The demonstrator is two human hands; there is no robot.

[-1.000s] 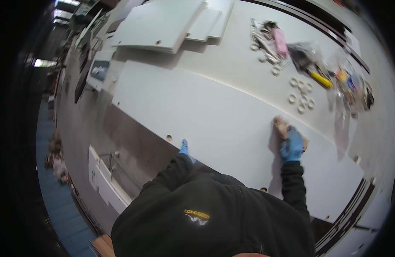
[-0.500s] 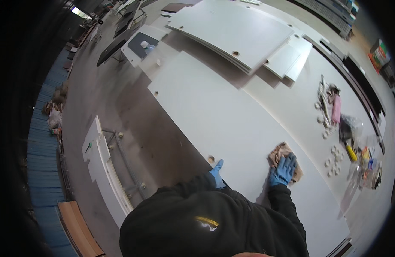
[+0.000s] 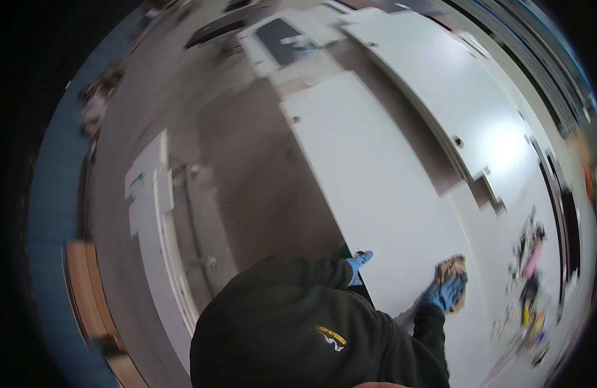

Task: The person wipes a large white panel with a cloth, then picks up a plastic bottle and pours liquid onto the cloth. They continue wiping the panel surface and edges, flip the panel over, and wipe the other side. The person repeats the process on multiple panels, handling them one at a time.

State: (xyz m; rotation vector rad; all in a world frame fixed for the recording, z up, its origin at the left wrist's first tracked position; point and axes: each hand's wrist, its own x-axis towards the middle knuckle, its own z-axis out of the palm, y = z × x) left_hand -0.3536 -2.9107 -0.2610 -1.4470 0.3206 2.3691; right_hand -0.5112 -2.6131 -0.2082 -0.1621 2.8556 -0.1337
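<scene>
Blue gloves (image 3: 444, 294), tan cloth (image 3: 452, 266), white panel (image 3: 376, 187)

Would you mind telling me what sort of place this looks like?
Probably a furniture assembly workshop: large white panels lie flat, small hardware is scattered nearby, and the gloved right hand presses a tan cloth to one.

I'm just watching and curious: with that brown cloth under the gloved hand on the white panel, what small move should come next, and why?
Probably a short sweep of the right hand and its brown cloth farther along the white panel, since most of its surface lies beyond the cloth while the left hand rests at the panel's near edge.
</scene>
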